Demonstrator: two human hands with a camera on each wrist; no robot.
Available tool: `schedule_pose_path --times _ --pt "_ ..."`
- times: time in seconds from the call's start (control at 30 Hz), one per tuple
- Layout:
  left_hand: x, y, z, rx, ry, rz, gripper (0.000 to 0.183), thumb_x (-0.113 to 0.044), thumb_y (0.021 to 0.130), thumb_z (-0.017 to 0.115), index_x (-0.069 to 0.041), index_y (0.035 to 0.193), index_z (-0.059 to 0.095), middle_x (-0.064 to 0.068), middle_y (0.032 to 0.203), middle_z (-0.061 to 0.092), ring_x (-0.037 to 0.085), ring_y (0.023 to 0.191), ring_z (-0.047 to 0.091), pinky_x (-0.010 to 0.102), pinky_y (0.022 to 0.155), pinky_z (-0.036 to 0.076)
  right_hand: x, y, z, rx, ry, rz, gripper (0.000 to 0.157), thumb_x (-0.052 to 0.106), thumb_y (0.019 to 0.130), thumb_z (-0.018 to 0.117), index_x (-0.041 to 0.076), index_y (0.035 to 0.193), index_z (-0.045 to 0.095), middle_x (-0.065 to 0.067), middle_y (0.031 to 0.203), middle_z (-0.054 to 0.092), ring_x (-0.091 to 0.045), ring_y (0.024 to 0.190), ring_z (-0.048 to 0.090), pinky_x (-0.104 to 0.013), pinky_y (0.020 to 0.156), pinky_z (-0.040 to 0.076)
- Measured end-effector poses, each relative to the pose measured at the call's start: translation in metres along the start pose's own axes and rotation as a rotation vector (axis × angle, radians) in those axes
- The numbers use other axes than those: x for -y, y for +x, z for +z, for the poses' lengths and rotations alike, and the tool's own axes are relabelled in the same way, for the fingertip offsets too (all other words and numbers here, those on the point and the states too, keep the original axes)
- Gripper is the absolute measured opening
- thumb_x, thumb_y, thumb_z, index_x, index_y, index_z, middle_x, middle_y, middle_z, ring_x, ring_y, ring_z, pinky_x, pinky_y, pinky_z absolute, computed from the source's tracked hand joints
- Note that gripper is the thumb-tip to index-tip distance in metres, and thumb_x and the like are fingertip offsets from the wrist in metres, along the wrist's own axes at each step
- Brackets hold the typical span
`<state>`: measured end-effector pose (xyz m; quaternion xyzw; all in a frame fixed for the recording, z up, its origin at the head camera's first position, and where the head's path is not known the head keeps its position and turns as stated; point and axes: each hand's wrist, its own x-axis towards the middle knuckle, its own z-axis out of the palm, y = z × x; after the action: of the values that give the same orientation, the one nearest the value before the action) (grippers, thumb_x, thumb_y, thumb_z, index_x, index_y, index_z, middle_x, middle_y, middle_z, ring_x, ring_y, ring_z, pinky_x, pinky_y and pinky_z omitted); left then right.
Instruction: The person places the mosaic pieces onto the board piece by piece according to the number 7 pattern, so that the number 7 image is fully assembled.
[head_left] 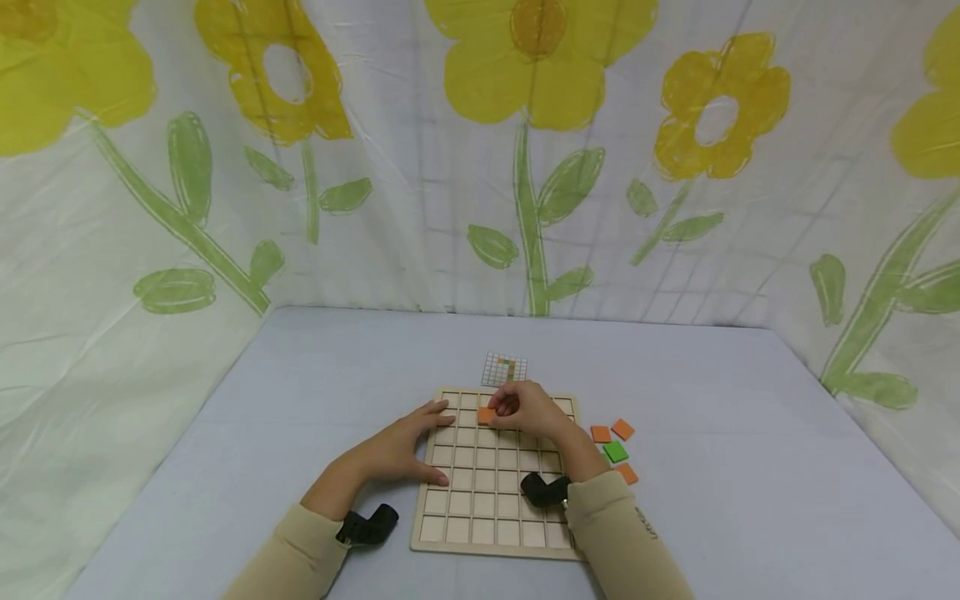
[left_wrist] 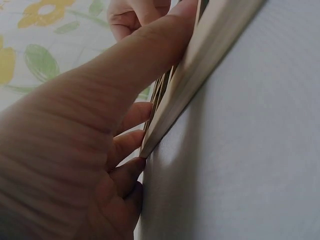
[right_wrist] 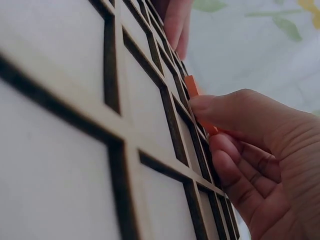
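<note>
A wooden grid board [head_left: 461, 527] with square recesses lies flat on the table. My right hand [head_left: 529, 410] pinches an orange square tile [head_left: 485, 416] between thumb and fingers, over a cell near the board's far edge. In the right wrist view the orange tile [right_wrist: 194, 90] stands tilted against the grid, under the thumb. My left hand [head_left: 397, 446] rests on the board's left side, fingers spread and relaxed. The left wrist view shows its thumb on top and its fingertips [left_wrist: 134, 137] touching the board's edge.
Right of the board lie several loose tiles, among them an orange tile [head_left: 622, 429] and a green tile [head_left: 616, 452]. Behind the board is a small printed grid card [head_left: 504, 369] with coloured squares. A flowered curtain [head_left: 420, 208] hangs behind the table.
</note>
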<state>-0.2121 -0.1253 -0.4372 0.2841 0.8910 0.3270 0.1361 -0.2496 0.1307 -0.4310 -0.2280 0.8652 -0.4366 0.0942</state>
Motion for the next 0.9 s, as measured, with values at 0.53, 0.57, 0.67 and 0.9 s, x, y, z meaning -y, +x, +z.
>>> schedule_pose_path --times 0.53,0.57,0.67,0.9 --pt "-0.0006 0.0002 0.0007 -0.001 -0.003 -0.019 0.089 -0.047 0.065 0.081 -0.012 0.138 0.044 0.006 0.156 0.021 0.031 0.144 0.014 0.054 0.113 0.022 -0.0025 0.0008 0.0002 0.001 -0.016 0.014 0.017 0.01 0.079 0.074 0.004 0.094 0.067 -0.007 0.088 0.065 -0.009 0.075 0.058 -0.021 0.068 0.051" --pt "-0.0007 0.0002 0.0008 -0.001 -0.004 -0.021 0.089 -0.047 0.065 0.081 -0.012 0.138 0.044 0.005 0.156 0.021 0.031 0.144 0.014 0.054 0.113 0.021 -0.0024 0.0009 0.0001 0.004 -0.016 0.014 0.018 0.011 0.079 0.074 0.004 0.094 0.067 -0.007 0.088 0.065 -0.009 0.075 0.058 -0.021 0.068 0.051" --pt "-0.0009 0.0002 0.001 -0.003 -0.008 -0.026 0.089 -0.047 0.065 0.081 -0.013 0.138 0.045 0.005 0.156 0.021 0.031 0.144 0.014 0.054 0.113 0.021 -0.0021 0.0006 0.0001 0.005 -0.019 0.01 0.018 0.011 0.079 0.074 0.004 0.094 0.067 -0.007 0.088 0.065 -0.009 0.075 0.058 -0.021 0.068 0.051" --pt "-0.0018 -0.0001 0.0007 0.001 -0.017 -0.016 0.089 -0.046 0.065 0.081 -0.012 0.138 0.044 0.006 0.156 0.021 0.032 0.144 0.014 0.055 0.113 0.021 -0.0026 0.0001 0.0004 0.009 -0.022 0.015 0.017 0.012 0.08 0.073 0.004 0.094 0.067 -0.006 0.088 0.064 -0.009 0.075 0.058 -0.021 0.068 0.05"
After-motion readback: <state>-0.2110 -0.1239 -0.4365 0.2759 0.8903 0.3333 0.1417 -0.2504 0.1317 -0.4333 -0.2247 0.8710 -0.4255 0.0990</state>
